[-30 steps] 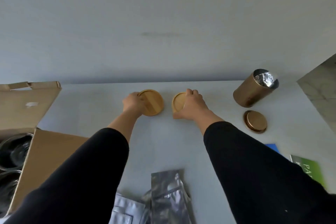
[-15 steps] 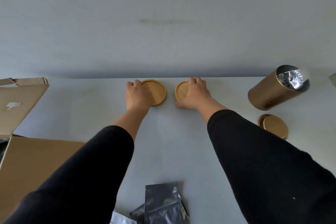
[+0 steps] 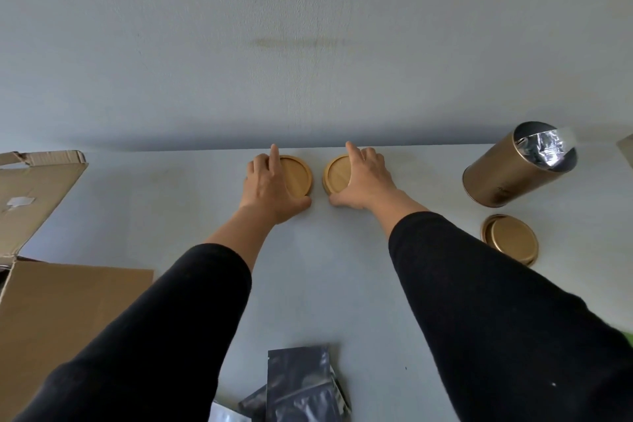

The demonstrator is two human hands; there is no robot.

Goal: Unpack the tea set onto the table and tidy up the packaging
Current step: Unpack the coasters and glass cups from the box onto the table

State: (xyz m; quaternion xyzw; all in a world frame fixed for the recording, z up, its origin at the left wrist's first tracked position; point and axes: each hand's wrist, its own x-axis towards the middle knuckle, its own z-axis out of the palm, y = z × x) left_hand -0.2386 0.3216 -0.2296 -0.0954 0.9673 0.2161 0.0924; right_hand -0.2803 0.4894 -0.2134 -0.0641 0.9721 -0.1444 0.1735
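Pale grey wall meets the pale surface (image 3: pixel 308 284) at its far edge, and that is where I set the two round wooden coasters: the left coaster (image 3: pixel 297 175) and the right coaster (image 3: pixel 337 175) lie flat, side by side, a narrow gap between them, close against the wall so the middle stays free for the rest of the set. My left hand (image 3: pixel 270 187) lies spread over its coaster, fingers loosely open with the index finger raised, gripping nothing; my right hand (image 3: pixel 364 183) does the same, thumb on the surface at the near rim. I judge I am only nudging them level with each other. To the right stands the gold tea canister (image 3: pixel 507 178), open, foil bag showing, its lid (image 3: pixel 510 239) just in front of it. The cardboard box (image 3: pixel 51 301) sits at the left, dark foil pouches (image 3: pixel 301 384) nearest me, packaging not yet tidied.
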